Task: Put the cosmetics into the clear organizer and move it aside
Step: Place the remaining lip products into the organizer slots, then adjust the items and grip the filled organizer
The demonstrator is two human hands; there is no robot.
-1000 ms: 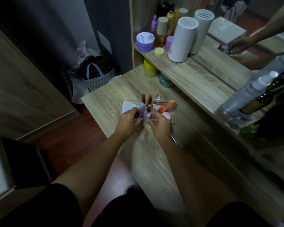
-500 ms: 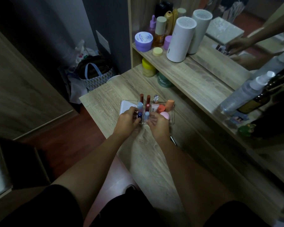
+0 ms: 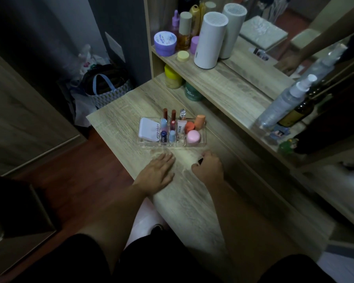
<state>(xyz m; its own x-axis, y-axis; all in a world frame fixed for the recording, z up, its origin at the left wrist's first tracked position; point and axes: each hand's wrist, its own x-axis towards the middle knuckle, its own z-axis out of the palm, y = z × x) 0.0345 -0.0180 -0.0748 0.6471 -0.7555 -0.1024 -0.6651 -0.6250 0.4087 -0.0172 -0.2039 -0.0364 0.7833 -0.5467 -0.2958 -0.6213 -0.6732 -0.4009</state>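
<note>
Fingers [image 3: 166,158] of the left hand [image 3: 155,172] laid flat and held close together, palm down on the wooden tabletop [image 3: 119,127], holding nothing. Right hand [image 3: 209,167] curled, thumb and forefinger pinching a small dark object [image 3: 200,160] too small to identify, knuckles raised just above the wood. Clear organizer [image 3: 172,144] resting on the tabletop just beyond both sets of fingertips, apart from them, a strip of bare wood between; left fingertips aimed at its front wall near the middle, right hand off toward its front right corner. Inside the organizer, from left to right: white compact [image 3: 148,129] lying flat in the left compartment; slim upright tubes in the small middle slots, among them a dark blue lip balm [image 3: 164,136], a pale blue tube [image 3: 172,136] and two red lipsticks [image 3: 173,119] at the back; white squeeze tube [image 3: 181,126]; pink round jar [image 3: 193,136], orange sponge [image 3: 199,121] and coral puff [image 3: 189,127] in the right compartment. Raised shelf [image 3: 213,82] behind, carrying a white cylinder [image 3: 209,40], a lilac jar [image 3: 165,43] and bottles.
</note>
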